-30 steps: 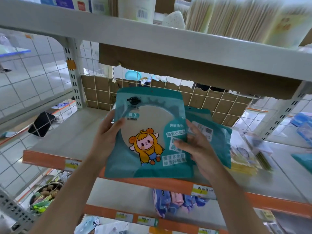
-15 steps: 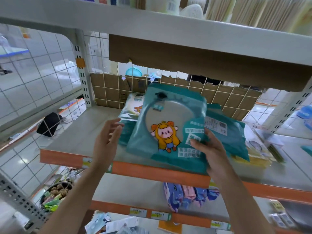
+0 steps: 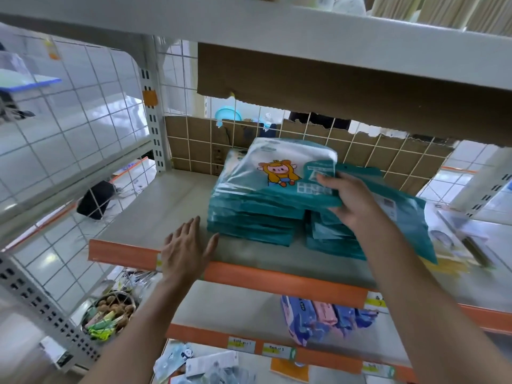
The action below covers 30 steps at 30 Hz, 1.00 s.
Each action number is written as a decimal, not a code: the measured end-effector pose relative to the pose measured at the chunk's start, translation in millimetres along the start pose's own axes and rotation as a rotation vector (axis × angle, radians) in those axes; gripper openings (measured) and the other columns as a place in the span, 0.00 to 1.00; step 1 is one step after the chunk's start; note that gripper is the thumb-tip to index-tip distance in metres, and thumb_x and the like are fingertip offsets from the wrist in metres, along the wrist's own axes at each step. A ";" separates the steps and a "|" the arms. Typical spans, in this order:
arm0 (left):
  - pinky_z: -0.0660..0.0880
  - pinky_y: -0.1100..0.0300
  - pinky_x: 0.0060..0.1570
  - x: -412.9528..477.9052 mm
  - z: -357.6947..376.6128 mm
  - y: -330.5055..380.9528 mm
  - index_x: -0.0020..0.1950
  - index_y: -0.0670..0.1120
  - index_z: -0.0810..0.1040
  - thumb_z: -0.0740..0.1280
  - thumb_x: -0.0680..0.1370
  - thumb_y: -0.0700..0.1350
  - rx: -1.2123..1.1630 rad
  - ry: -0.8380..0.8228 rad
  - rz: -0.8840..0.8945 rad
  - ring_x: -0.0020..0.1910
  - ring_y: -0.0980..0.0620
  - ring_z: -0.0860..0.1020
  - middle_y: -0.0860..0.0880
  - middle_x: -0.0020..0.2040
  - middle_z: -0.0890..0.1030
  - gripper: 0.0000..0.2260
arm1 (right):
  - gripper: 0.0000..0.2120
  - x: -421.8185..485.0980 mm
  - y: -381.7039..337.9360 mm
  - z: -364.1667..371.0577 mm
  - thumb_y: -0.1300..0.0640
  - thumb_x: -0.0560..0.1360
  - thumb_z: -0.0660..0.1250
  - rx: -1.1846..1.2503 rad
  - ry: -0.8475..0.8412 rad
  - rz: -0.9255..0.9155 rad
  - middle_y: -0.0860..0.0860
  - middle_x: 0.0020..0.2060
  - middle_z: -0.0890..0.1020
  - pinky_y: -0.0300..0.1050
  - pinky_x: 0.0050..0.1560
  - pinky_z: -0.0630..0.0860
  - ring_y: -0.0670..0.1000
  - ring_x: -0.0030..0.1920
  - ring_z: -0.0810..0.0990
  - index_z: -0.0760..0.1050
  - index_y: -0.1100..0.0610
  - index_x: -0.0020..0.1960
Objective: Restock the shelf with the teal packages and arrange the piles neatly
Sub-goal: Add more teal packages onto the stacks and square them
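Note:
A pile of teal packages (image 3: 257, 217) stands on the middle shelf (image 3: 166, 212), near the wire back. The top teal package (image 3: 285, 170), with a cartoon figure on its front, lies on that pile. My right hand (image 3: 346, 200) grips its near right corner, thumb on top. To the right, partly under my right arm, sits a second, lower teal pile (image 3: 332, 236), and a loose teal package (image 3: 401, 217) slants across it. My left hand (image 3: 188, 245) is flat on the shelf, fingers spread, just left of the first pile's front corner and holding nothing.
An orange strip (image 3: 277, 281) edges the shelf front. Torn cardboard (image 3: 332, 87) hangs under the upper shelf. Flat packs with yellow edges (image 3: 448, 245) lie at the right. Blue and pink packets (image 3: 318, 317) hang below. A basket of snacks (image 3: 110, 314) is at lower left.
My right hand has carried the cartoon package forward and laid it on the pile. My left hand let go of it and dropped flat onto the shelf.

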<state>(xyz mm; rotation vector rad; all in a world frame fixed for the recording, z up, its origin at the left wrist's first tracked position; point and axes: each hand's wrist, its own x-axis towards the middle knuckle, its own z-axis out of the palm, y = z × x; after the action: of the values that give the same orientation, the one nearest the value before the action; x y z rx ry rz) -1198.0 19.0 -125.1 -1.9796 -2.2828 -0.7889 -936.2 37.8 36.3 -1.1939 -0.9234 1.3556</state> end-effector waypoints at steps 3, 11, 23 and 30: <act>0.68 0.52 0.60 -0.2 1.1 0.1 0.66 0.44 0.73 0.45 0.71 0.67 -0.006 0.004 -0.003 0.62 0.45 0.74 0.46 0.62 0.78 0.37 | 0.10 10.9 2.1 12.2 0.67 0.75 0.64 -0.031 -0.016 0.032 0.57 0.50 0.82 0.44 0.43 0.82 0.54 0.48 0.81 0.75 0.64 0.56; 0.69 0.52 0.59 0.8 3.5 -0.9 0.62 0.46 0.78 0.46 0.71 0.65 0.005 0.007 -0.002 0.61 0.45 0.76 0.46 0.60 0.79 0.34 | 0.03 2.0 2.8 3.2 0.62 0.77 0.63 -0.350 -0.029 0.047 0.55 0.38 0.80 0.35 0.27 0.77 0.45 0.29 0.81 0.73 0.62 0.48; 0.72 0.52 0.53 0.4 2.9 -0.3 0.53 0.47 0.81 0.49 0.73 0.62 0.036 0.025 0.034 0.55 0.44 0.78 0.46 0.55 0.81 0.28 | 0.12 23.2 7.5 13.4 0.66 0.75 0.66 -0.697 0.118 -0.115 0.54 0.32 0.77 0.31 0.21 0.70 0.43 0.20 0.74 0.74 0.68 0.58; 0.71 0.53 0.54 0.6 5.2 -1.1 0.53 0.48 0.81 0.48 0.72 0.63 0.035 0.046 0.023 0.56 0.45 0.78 0.47 0.56 0.81 0.29 | 0.09 41.7 7.9 16.4 0.66 0.74 0.67 -0.817 0.179 -0.147 0.50 0.32 0.74 0.34 0.26 0.76 0.48 0.27 0.76 0.77 0.68 0.54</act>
<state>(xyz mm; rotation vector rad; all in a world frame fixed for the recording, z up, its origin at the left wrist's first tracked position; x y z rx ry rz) -1197.5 21.4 -129.9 -1.9490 -2.2294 -0.7789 -951.5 79.2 25.3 -1.7718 -1.4631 0.7304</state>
